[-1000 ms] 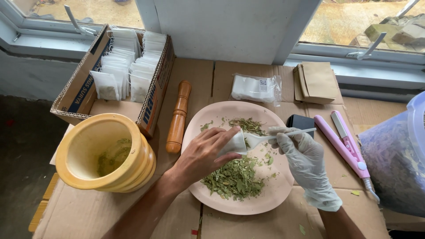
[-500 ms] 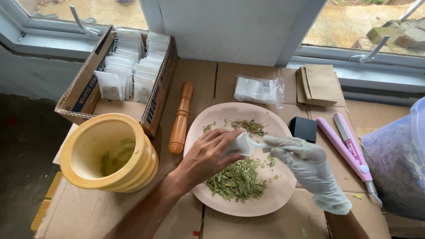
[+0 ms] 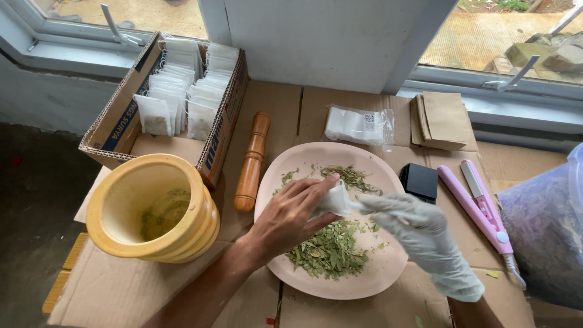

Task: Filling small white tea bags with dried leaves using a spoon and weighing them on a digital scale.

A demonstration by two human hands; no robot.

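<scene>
My bare left hand [image 3: 290, 214] pinches a small white filter bag [image 3: 333, 200] above a pale pink plate [image 3: 376, 279]. My right hand [image 3: 419, 234], in a white glove, is blurred and touches the bag's right side. Whether it holds a tool there is hidden. Dried green leaves [image 3: 330, 250] lie heaped on the plate under both hands, and a smaller scatter [image 3: 351, 177] lies at the plate's far side.
A yellow mortar [image 3: 152, 209] with crushed leaf stands left, a wooden pestle [image 3: 252, 161] beside it. A cardboard box of filled bags [image 3: 176, 97] sits behind. A clear packet [image 3: 358, 126], brown envelopes [image 3: 440, 119], a black block [image 3: 419, 181], a pink sealer [image 3: 483, 209] and a plastic sack [image 3: 543, 234] lie right.
My gloved right hand has dropped from beside the bag to lower on the plate, now blurred. The left hand keeps the bag in nearly the same spot.
</scene>
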